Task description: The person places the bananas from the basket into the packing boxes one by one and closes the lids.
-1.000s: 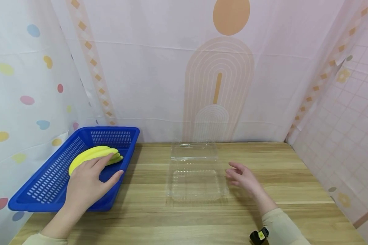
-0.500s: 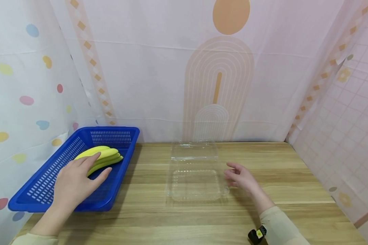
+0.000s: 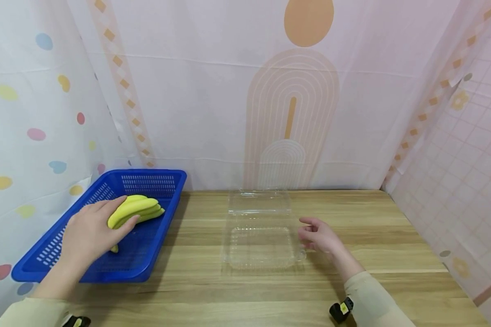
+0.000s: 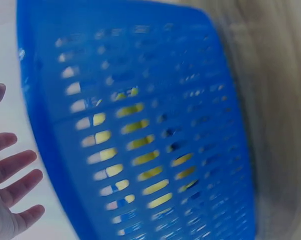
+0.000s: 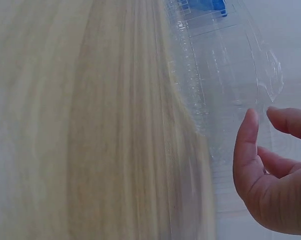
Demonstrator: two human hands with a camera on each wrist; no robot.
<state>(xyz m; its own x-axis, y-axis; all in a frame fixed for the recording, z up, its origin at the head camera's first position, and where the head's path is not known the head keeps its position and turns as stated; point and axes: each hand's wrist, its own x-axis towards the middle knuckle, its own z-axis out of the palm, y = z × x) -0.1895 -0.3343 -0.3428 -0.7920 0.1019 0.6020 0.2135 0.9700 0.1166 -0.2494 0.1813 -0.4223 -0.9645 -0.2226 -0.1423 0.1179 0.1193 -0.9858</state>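
A bunch of yellow bananas [image 3: 143, 210] lies in the blue plastic basket [image 3: 166, 227] at the left. Over its near-left end is my left hand [image 3: 86, 234], thumb at the front of the bunch and fingers behind. A banana tip shows below the hand. In the left wrist view, the fingers [image 4: 21, 162] are spread above the basket's rim, and yellow shows through the slots. To the right, a clear plastic clamshell box [image 3: 262, 247] stands with its lid raised. My right hand [image 3: 321, 236] is beside its right edge, fingers loosely bent and holding nothing.
Everything stands on a wood-grain table [image 3: 245, 299]. A patterned curtain [image 3: 204, 113] hangs behind the table's far edge, with more patterned cloth at both sides. Black straps with yellow marks [image 3: 341, 309] are at the wrists.
My left hand has moved left and slightly down, from above the bananas to their near-left end, uncovering more of the bunch. The right hand has shifted slightly left towards the box.
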